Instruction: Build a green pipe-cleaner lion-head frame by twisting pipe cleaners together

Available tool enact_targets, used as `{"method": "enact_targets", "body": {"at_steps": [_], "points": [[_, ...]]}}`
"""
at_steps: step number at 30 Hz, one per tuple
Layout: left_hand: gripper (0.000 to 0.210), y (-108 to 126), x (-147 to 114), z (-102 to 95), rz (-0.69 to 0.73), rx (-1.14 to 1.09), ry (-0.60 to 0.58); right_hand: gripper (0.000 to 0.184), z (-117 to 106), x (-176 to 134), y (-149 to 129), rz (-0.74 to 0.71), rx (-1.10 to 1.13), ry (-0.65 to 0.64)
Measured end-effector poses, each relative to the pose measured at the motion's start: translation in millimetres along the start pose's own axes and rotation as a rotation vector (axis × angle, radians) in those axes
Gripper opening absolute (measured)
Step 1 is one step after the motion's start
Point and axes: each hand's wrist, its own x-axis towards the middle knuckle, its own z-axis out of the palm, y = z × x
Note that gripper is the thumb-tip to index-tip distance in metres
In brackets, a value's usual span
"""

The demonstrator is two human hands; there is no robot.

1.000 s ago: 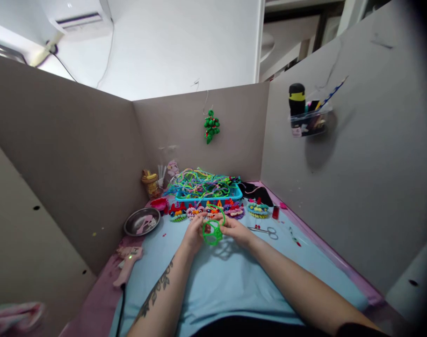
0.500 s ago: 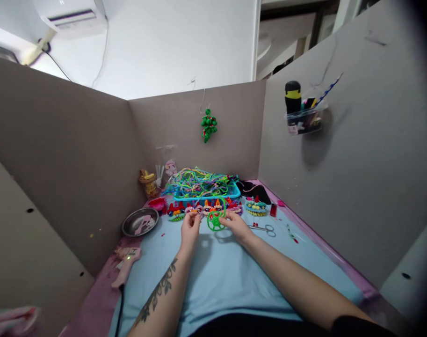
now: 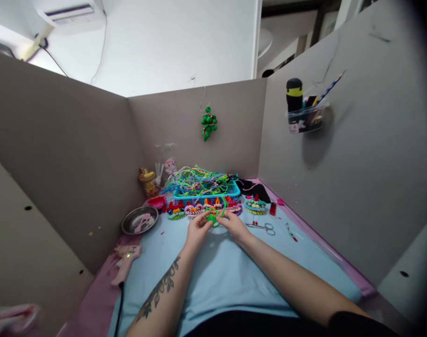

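Air conditioner: white, boxy, mounted far left (image 3: 71,15)
Ornament: dark green, flecked red, hanging at the far partition (image 3: 209,124)
Bin: clear plastic, on the right partition, holding a black, yellow-banded cylinder (image 3: 294,96)
Bowl: round silver metal, left (image 3: 132,218)
Glue gun: pale pink, corded, nearer than the bowl (image 3: 128,267)
Jar: amber, yellow-lidded, far left (image 3: 149,187)

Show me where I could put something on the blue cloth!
Bare cloth lies between left forearm and right forearm, between left forearm and glue gun, and between right forearm and scissors. It's crowded by the tray and crafts.
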Motion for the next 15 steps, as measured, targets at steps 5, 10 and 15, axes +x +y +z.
{"method": "enact_targets", "body": {"at_steps": [5,10,15], "points": [[0.048,0,1,-0.3,0.004,0.017,-0.036,0.027,-3,1,-3,0.004,0.04,-0.027],[0.048,-1,1,0.4,0.01,0.073,-0.06,0.029,1,2,0,0.056,0.148,-0.037],[0.051,-5,-1,1.5,-0.018,0.064,-0.048,0.038,4,2,6,0.08,0.103,0.062]]}}
